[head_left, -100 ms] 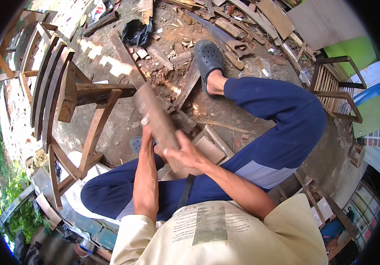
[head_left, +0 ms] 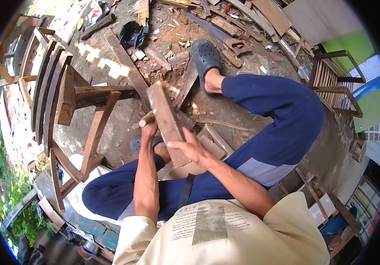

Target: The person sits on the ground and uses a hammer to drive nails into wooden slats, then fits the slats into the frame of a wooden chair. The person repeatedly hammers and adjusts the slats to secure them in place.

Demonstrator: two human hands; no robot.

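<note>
A short, thick wooden board (head_left: 167, 123) is held tilted in front of my lap, its upper end pointing away and to the left. My right hand (head_left: 189, 148) grips its right edge near the lower end, thumb lying across the face. My left hand (head_left: 150, 129) is closed around a round wooden handle (head_left: 146, 120) just left of the board. Whatever the handle belongs to is hidden behind the board and my fingers.
A wooden frame with curved slats (head_left: 57, 95) stands close on the left. A handsaw (head_left: 236, 46) lies beyond my clog (head_left: 206, 59), among wood scraps. A long plank (head_left: 127, 66) lies on the ground ahead. To the right is a slatted wooden chair (head_left: 327, 81).
The board, smeared by motion before, is now sharper and has swung a little to the right at its upper end. The round handle in my left hand now shows clearly.
</note>
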